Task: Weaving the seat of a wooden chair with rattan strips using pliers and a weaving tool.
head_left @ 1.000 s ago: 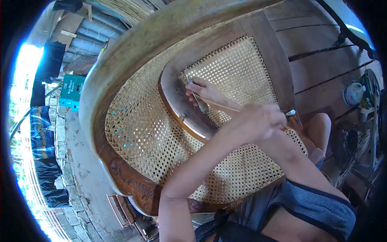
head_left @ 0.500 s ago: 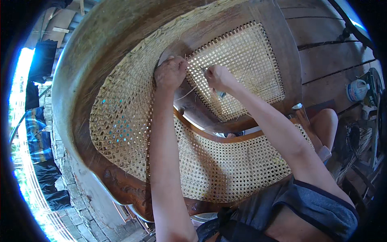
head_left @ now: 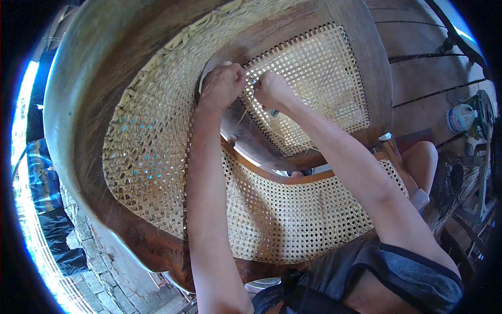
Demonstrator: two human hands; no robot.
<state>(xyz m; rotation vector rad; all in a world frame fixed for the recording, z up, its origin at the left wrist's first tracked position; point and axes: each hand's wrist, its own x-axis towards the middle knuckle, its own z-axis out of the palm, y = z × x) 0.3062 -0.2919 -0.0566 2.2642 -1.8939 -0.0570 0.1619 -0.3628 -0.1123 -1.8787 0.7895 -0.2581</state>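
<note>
A large wooden chair frame [head_left: 361,39] has several panels of woven cane. My left hand [head_left: 222,83] is closed at the inner wooden edge beside the upper cane panel [head_left: 319,68]; what its fingers hold is hidden. Just right of it, my right hand [head_left: 273,93] is closed around a small tool. Only the tool's greenish handle end [head_left: 272,112] shows below the fist, with a little shiny bit by the fingers. Between my forearms, a thin pale cane strand [head_left: 240,119] hangs over the wood.
A curved cane panel [head_left: 146,141] rises at the left, and another [head_left: 298,220] lies nearer me. A bent knee [head_left: 422,162] is at the right, beside a wooden piece with a pale top [head_left: 385,137]. A white jug [head_left: 461,118] stands on the plank floor [head_left: 418,78].
My right hand has moved up and left, closer to my left hand. My left hand has risen slightly. The chair's left side sits a little further left in view.
</note>
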